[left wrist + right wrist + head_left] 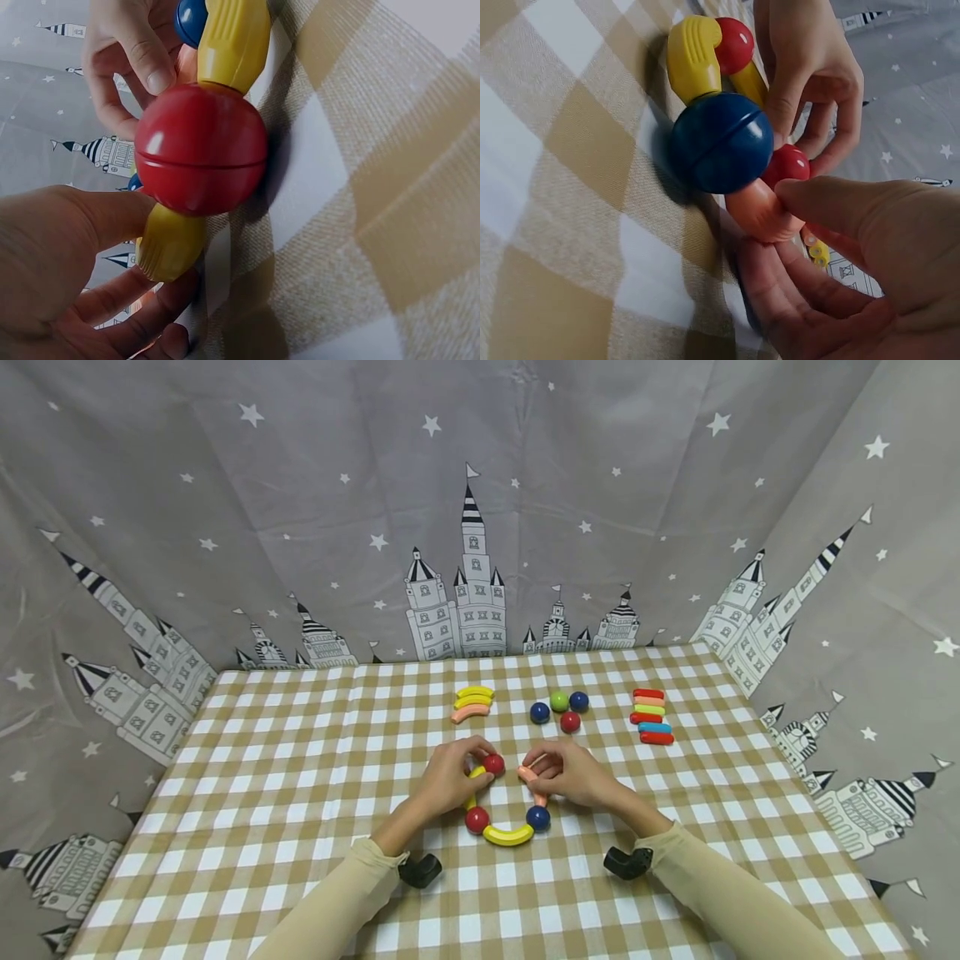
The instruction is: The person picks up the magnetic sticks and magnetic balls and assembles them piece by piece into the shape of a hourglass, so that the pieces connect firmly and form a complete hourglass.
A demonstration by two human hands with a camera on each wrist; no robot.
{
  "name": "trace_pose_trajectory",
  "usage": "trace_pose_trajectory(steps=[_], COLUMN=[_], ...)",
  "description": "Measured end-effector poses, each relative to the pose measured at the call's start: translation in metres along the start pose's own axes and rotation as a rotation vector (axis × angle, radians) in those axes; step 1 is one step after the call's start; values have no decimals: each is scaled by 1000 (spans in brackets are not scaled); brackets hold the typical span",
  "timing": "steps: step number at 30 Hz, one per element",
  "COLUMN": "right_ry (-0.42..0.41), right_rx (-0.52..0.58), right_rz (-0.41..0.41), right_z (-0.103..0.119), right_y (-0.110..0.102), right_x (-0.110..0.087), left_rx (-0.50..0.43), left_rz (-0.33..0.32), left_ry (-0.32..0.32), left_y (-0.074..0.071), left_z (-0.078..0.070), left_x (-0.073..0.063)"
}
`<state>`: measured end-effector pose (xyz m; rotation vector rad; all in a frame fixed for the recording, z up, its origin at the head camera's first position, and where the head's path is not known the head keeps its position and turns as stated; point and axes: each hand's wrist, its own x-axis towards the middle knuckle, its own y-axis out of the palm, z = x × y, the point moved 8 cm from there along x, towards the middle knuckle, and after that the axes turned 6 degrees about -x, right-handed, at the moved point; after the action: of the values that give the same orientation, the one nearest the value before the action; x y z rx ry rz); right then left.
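Balls and curved sticks are joined in a ring with a gap at its far side. My left hand (452, 774) pinches the upper red ball (493, 764) at the end of a yellow curved stick (472, 789), which the fingers partly cover. My right hand (573, 772) pinches a peach curved stick (527, 773) between thumb and fingers. That stick runs down to a blue ball (537, 817). A front yellow curved stick (508, 836) links the blue ball to the lower red ball (477, 820), seen large in the left wrist view.
Behind the ring lie yellow and peach curved sticks (473, 702). Several loose balls (559, 701) sit to their right, and a row of coloured short sticks (649, 718) lies farther right. A checked cloth (300, 810) covers the table; a grey curtain (330, 510) hangs behind.
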<state>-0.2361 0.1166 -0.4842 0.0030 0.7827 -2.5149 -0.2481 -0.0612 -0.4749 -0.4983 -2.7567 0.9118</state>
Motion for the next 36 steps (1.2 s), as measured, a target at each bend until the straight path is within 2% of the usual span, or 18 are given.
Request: trace_pose_trajectory(steps=[8,20,31,36], right_ry=[19,-16,45,9], right_rx=[29,-58,-98,-107], right_rz=[-19,-25,-50,-55], right_z=[0,3,0,3], right_y=[3,0,-3,-3], right_x=[-2,4,13,16], left_rx=[8,7,6,-6], left_rz=[0,9,24,32], left_ry=[20,25,37,47], left_y=[0,0,1,3], left_z=[-1,-1,-2,-1], left_x=[-1,1,1,2])
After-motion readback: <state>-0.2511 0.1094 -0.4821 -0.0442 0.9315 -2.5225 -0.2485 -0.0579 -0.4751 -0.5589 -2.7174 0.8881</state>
